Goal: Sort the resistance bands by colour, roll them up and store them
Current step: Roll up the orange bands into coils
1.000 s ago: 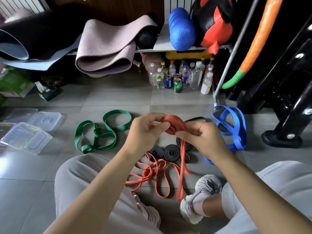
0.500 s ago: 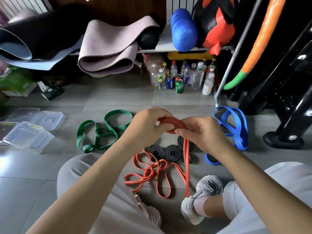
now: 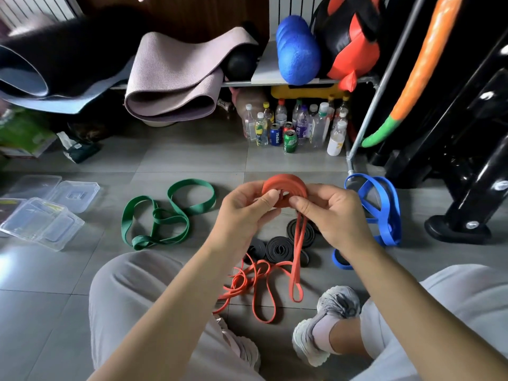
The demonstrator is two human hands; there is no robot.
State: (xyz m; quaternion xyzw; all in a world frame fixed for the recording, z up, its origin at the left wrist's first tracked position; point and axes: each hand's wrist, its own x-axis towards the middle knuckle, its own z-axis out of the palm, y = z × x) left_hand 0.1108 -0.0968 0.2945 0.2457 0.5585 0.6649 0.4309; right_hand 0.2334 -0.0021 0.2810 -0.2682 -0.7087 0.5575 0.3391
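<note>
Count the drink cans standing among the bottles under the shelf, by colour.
Blue can: 1
Red can: 1
Green can: 1
Total: 3

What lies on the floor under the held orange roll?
Rolled black bands lie there, loose orange bands nearer the person. The tail hanging from the orange roll crosses them; the right hand covers part of one, so their count is unclear.

A mauve yoga mat (image 3: 176,78) lies folded on the far shelf (image 3: 275,83), with a blue foam roller (image 3: 298,50) to its right. Plastic bottles (image 3: 319,125) and drink cans (image 3: 290,141) stand beneath. At far right leans an orange-and-green padded bar (image 3: 420,64).
</note>
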